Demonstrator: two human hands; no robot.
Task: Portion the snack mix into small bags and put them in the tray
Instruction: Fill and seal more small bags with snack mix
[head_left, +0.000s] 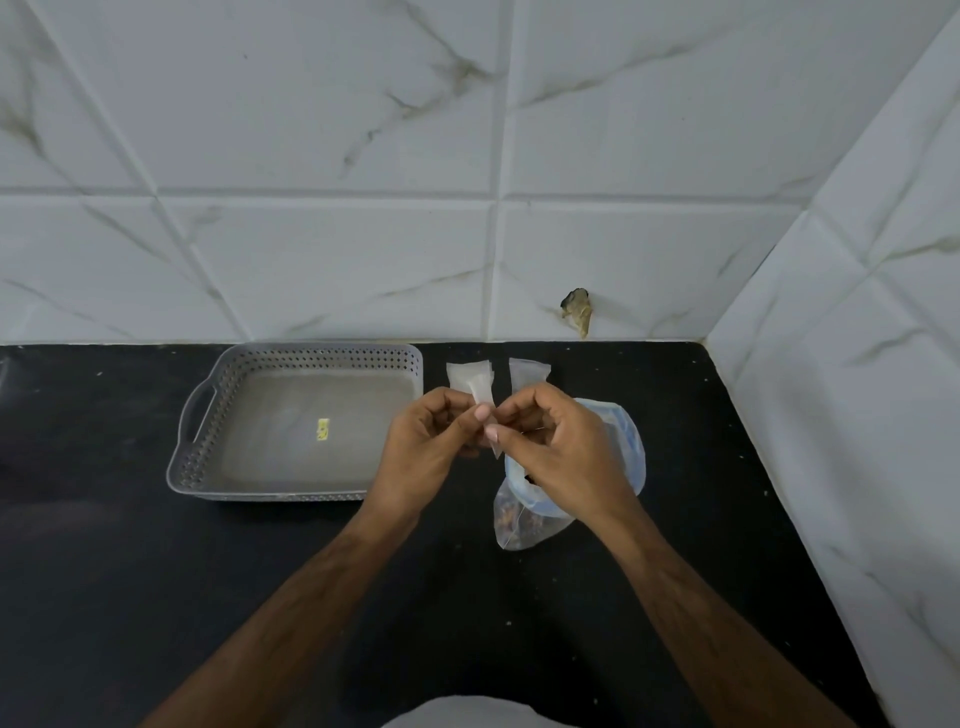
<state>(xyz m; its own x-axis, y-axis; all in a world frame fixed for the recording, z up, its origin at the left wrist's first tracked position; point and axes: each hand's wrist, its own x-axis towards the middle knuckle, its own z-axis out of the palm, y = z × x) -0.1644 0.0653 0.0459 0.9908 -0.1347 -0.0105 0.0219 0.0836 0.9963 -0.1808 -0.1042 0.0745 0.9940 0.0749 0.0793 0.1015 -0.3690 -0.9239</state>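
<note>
My left hand and my right hand meet above the black counter, both pinching one small clear bag between thumbs and fingers. The bag looks empty. Below my right hand lies a larger clear bag of brown snack mix, with a pale blue container or lid partly hidden under my hand. More small clear bags lie flat near the wall. A grey perforated tray with a handle stands to the left, holding only a small yellow sticker.
The black counter runs to a white marble-tile wall at the back and on the right. A chipped hole marks the back wall just above the counter.
</note>
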